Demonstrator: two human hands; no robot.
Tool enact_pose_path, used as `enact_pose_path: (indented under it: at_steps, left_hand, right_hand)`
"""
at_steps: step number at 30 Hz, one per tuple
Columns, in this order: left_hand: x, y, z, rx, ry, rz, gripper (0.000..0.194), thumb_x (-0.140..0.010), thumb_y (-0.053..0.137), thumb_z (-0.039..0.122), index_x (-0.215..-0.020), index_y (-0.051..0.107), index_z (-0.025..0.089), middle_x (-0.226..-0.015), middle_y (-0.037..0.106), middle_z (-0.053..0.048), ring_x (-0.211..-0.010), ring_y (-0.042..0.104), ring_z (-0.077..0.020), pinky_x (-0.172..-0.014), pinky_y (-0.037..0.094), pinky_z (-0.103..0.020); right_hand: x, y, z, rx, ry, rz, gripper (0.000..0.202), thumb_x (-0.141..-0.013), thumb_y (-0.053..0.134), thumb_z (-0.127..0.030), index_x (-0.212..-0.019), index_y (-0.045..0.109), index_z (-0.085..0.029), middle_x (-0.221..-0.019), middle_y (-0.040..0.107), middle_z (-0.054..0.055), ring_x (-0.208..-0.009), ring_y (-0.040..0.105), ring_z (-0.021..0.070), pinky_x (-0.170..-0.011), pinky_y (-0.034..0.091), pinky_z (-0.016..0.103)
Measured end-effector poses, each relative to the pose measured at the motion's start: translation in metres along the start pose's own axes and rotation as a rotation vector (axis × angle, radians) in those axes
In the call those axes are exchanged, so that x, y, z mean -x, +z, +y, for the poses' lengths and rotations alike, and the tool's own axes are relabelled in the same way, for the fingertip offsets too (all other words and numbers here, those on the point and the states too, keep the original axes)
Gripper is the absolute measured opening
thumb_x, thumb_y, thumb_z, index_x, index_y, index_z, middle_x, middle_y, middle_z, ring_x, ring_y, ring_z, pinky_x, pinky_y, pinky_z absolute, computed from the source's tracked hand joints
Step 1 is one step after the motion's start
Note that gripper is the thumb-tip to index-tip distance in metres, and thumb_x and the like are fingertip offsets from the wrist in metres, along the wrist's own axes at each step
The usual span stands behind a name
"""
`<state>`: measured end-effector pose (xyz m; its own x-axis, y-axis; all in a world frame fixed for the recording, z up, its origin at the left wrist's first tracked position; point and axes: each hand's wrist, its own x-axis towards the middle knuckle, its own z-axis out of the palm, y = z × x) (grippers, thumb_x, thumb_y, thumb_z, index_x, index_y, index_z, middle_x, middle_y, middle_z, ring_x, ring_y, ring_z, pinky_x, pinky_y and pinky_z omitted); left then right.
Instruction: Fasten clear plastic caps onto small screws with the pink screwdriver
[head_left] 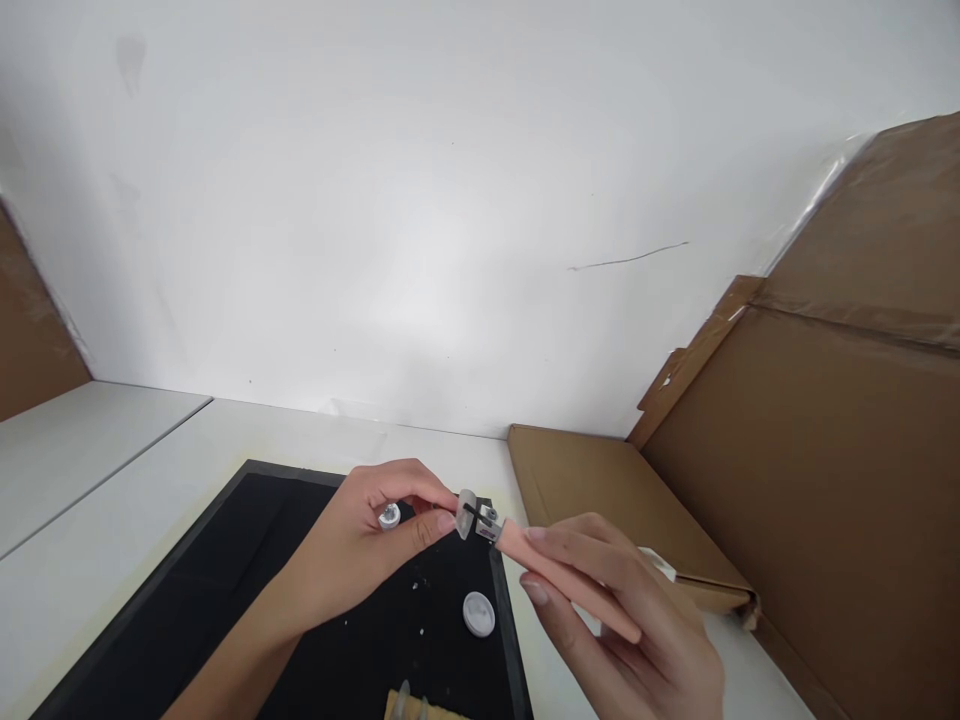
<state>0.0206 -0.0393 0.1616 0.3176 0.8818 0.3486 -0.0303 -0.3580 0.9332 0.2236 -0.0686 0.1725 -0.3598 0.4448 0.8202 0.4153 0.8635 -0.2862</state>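
Observation:
My left hand (375, 535) pinches a small translucent, rounded piece (466, 514) between thumb and fingertips, above the black mat. My right hand (622, 610) is closed around the peach-coloured handle of a slim hand tool (570, 578). Its metal head, with a dark narrow part, points left and meets the translucent piece or lies just in front of it; which of the two I cannot tell. Under the hands, a round white lid-like disc (478, 614) lies on the mat. A small white round object (389, 516) shows behind my left hand.
The black mat (225, 580) covers much of the white table (135, 470), with tiny white crumbs on it. At the bottom edge sits a yellowish block (431, 708) with translucent pieces. A flat cardboard box (600, 490) and a cardboard wall (840, 450) stand to the right.

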Motion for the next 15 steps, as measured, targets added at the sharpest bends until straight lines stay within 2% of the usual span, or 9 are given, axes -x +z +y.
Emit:
enact_pose_path:
  at_steps: [8, 15]
  left_hand:
    - [0.0005, -0.0015, -0.0003, -0.060, -0.003, -0.024, 0.011, -0.085, 0.062, 0.023, -0.080, 0.072, 0.022, -0.077, 0.065, 0.001, -0.072, 0.055, -0.0124, -0.066, 0.040, -0.025]
    - [0.0005, 0.0007, 0.0016, -0.012, -0.036, 0.004, 0.010, -0.083, 0.062, 0.022, -0.081, 0.072, 0.022, -0.077, 0.066, 0.000, -0.070, 0.056, -0.0119, -0.065, 0.041, -0.024]
  right_hand:
    - [-0.0014, 0.0003, 0.0014, 0.016, 0.042, -0.080, 0.027, -0.089, 0.052, -0.007, -0.111, 0.058, -0.019, -0.079, 0.061, 0.003, -0.068, 0.056, 0.0117, -0.054, 0.045, 0.022]
    - [-0.0019, -0.0008, 0.0011, 0.022, 0.055, -0.107, 0.028, -0.090, 0.051, -0.009, -0.115, 0.057, -0.020, -0.077, 0.061, 0.002, -0.067, 0.056, 0.0120, -0.054, 0.045, 0.023]
